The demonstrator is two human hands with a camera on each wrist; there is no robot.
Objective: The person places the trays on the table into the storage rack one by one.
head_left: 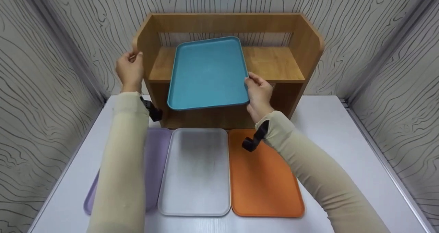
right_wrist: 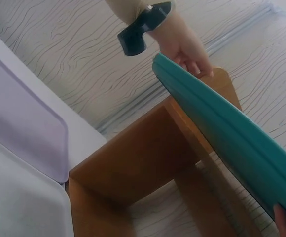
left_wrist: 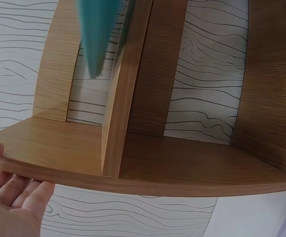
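My right hand pinches the right edge of a teal tray, thumb on the face towards me. The tray is held up, tilted, in front of the upper level of a small wooden shelf. My left hand holds the front edge of the shelf's left side panel. In the left wrist view, the left hand's fingers lie outside that panel with the thumb on its inner side. In the right wrist view the teal tray appears edge-on, and little of the right hand shows.
Lying side by side on the white table are a purple tray, a light grey tray and an orange tray. My left forearm covers part of the purple one. Wood-patterned walls enclose the table.
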